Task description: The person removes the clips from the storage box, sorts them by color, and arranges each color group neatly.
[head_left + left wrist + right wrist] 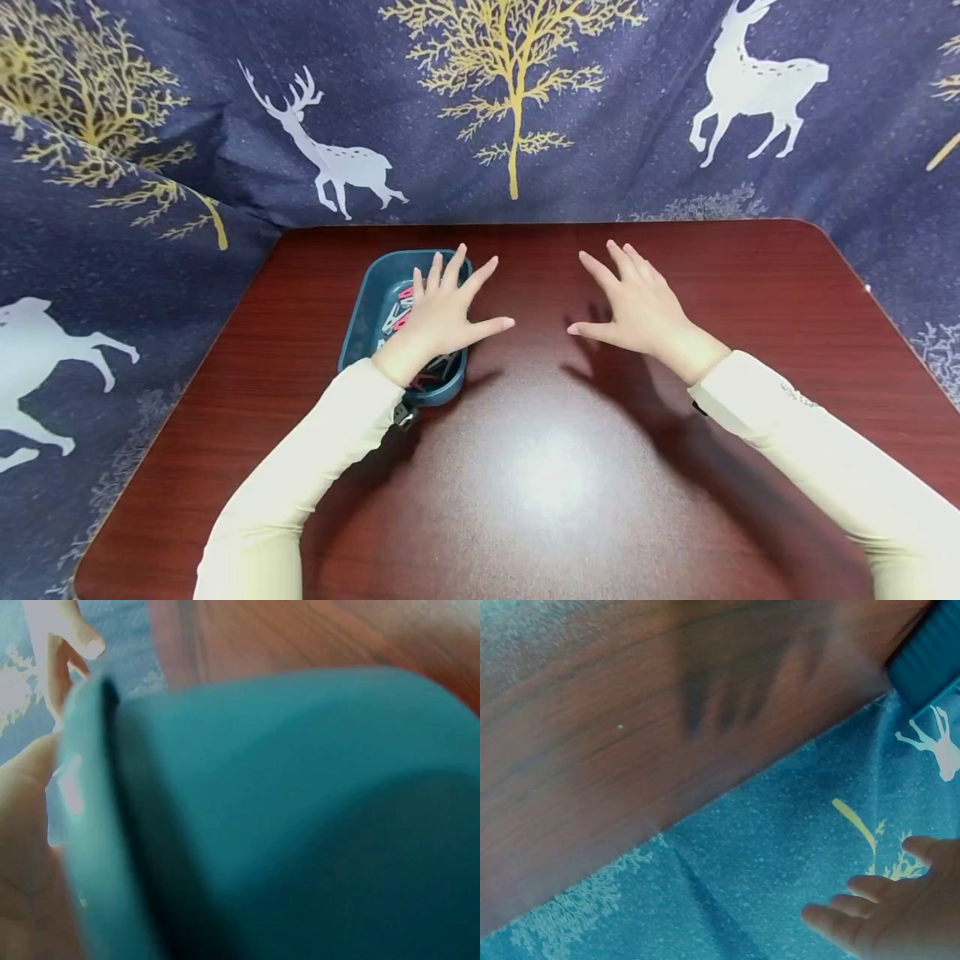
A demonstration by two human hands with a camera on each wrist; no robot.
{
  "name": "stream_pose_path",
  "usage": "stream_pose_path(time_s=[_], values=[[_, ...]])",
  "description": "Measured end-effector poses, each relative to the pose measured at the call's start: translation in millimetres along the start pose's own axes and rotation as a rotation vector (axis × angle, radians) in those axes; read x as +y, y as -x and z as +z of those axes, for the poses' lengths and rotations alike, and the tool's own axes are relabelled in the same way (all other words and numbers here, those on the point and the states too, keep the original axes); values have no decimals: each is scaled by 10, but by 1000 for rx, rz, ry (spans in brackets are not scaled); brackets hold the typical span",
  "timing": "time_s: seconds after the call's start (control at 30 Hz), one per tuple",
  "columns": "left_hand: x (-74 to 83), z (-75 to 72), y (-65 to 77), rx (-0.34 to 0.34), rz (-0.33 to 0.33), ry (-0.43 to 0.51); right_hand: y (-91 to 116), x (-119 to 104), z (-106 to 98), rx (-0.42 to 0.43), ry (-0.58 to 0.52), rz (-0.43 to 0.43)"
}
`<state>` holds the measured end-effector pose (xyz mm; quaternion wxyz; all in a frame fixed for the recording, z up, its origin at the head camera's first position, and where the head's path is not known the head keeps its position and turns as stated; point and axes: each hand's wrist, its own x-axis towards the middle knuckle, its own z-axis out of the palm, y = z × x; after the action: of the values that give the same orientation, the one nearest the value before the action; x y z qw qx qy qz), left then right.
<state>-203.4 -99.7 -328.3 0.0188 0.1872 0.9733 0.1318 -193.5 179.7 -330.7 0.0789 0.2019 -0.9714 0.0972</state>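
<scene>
My left hand (438, 321) hovers over a blue plastic basket (358, 321), fingers spread and nothing held. Inside the basket lie several clothespins (392, 318), some pink, some white, some dark; my hand and wrist hide part of them. To the right, my right hand (637, 304) is held above the table with its fingers spread apart, holding nothing. The left wrist view is mostly filled by the blurred outer side of the basket (262, 750). In the right wrist view the right hand (900, 915) shows at the lower right, the basket (930, 660) at the upper right corner.
A dark red-brown wooden table (540, 392) with rounded corners lies under both hands, with a bright light reflection in its middle. Behind and at the sides hangs a dark blue cloth (450, 167) printed with white deer and yellow trees.
</scene>
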Motion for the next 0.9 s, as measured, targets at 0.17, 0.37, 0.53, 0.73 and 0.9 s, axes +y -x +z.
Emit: stream_pose_path(time_s=[0.17, 0.37, 0.53, 0.73, 0.9], values=[[-101, -74, 21, 5, -7, 25, -22, -22, -35, 20, -22, -10], [-230, -192, 81, 17, -43, 43, -130, -132, -68, 48, -45, -57], [-339, -299, 126, 23, -86, 74, -231, -247, -115, 58, -60, -109], [-442, -389, 128, 43, -97, 77, -311, -351, -153, 109, -85, -192], [-531, -462, 145, 8, -134, 97, -383, -441, -155, 139, -104, -257]])
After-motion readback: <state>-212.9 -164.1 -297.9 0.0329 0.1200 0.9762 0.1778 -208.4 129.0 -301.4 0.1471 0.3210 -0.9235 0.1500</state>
